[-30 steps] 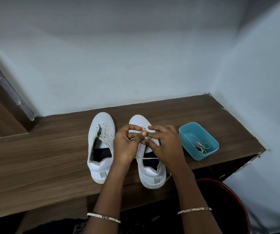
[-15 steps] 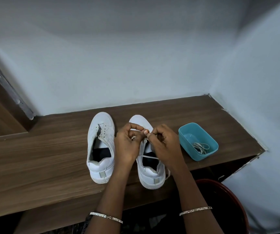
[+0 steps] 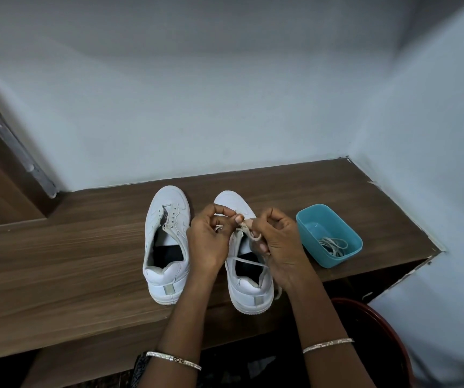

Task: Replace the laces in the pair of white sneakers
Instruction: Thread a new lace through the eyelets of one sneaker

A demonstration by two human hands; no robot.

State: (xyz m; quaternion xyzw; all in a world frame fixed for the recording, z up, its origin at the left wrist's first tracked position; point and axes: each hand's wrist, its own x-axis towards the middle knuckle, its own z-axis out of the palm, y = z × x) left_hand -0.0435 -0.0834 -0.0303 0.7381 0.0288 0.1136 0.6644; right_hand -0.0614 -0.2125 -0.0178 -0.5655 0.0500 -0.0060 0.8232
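Observation:
Two white sneakers stand side by side on the wooden shelf (image 3: pixel 57 264), toes toward the wall. The left sneaker (image 3: pixel 167 247) has bare eyelets and no lace. Over the right sneaker (image 3: pixel 249 287) both hands work a white lace (image 3: pixel 249 260). My left hand (image 3: pixel 210 242) pinches the lace between thumb and forefinger above the tongue. My right hand (image 3: pixel 277 245) has its fingers curled round a loop of the same lace. A strand crosses the shoe's opening and an end hangs past its right side.
A teal plastic tub (image 3: pixel 329 217) with a coiled white lace (image 3: pixel 334 245) inside sits to the right of the sneakers, close to the shelf's right edge. A dark red round bin (image 3: pixel 387 345) stands below at the lower right. Walls close off the back and right.
Both hands stay over the right sneaker. The right hand's fingers have curled tighter round a loop of lace, and the fingertips have shifted slightly apart.

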